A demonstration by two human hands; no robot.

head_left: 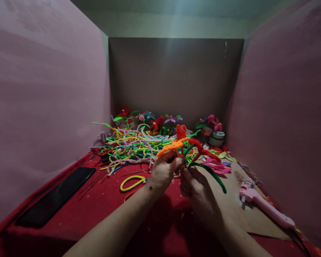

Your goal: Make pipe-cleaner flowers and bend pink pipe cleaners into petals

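left hand (163, 170) and right hand (196, 184) both pinching a fuzzy flower bunch (176, 145) low down, tangled pipe cleaners (135, 145) behind, pink glue gun (269, 207) to the right

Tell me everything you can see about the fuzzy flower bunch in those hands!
The flower bunch looks made of fuzzy pipe cleaners. An orange flower spreads its petals on the left, a red bud stands upright at the top, and more red pieces reach out to the right. A long dark green leaf curves down on the right. The left hand and right hand pinch it low down, hiding part of the stems. Behind it lies a colourful pile.
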